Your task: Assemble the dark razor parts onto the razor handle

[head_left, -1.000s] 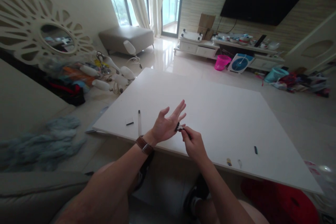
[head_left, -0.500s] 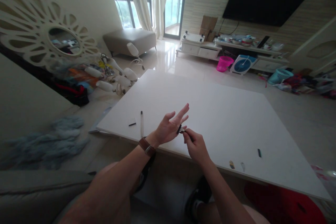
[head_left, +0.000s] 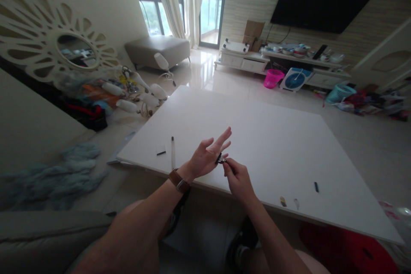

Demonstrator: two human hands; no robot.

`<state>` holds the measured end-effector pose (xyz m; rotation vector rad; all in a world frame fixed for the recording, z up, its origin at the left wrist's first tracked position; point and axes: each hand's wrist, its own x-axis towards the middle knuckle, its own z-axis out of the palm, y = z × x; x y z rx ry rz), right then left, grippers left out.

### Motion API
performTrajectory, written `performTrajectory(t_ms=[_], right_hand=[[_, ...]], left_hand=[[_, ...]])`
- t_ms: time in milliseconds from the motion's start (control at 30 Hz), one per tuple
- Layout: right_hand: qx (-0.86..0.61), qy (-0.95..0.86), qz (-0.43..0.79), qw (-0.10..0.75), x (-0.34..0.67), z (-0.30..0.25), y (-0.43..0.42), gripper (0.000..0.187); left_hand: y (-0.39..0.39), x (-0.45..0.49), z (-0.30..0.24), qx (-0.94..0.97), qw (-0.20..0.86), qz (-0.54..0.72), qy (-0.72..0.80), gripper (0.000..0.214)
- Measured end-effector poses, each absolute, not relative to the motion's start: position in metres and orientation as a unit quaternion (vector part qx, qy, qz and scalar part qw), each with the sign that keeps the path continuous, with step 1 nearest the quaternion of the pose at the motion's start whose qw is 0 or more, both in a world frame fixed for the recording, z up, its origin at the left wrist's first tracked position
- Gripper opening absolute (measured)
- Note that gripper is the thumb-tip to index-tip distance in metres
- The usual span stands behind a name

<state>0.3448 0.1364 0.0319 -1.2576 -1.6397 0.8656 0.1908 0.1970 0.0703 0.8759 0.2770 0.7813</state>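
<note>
My left hand (head_left: 207, 156) is raised over the near edge of a large white board (head_left: 276, 145), fingers spread apart and stretched out, a brown watch on the wrist. My right hand (head_left: 236, 176) is closed in a pinch on a small dark object (head_left: 220, 159) held against the little-finger side of the left hand. What the object is cannot be made out. A white pen with a dark tip (head_left: 172, 151) and a small white and black piece (head_left: 161, 150) lie on the board to the left of my hands.
A small black piece (head_left: 316, 186) and two tiny bits (head_left: 283, 201) lie on the board's right front. Left on the floor are a white chandelier (head_left: 141, 92), clutter and a blue-grey cloth (head_left: 58, 171). A TV cabinet, pink basket (head_left: 272, 78) and fan stand beyond.
Both hands stay together at the board's near edge with the small dark object between them. The view has shifted slightly; the left fingers remain spread.
</note>
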Motion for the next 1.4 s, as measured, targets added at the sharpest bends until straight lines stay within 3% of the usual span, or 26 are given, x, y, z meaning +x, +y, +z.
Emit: performTrajectory(t_ms=[1400], right_hand=[[-0.507,-0.652,0.364,0.43,0.3443,0.0295,0.1378,0.032]], left_hand=[[0.1971,0.1918,0.065,0.452,0.804,0.361,0.138,0.071]])
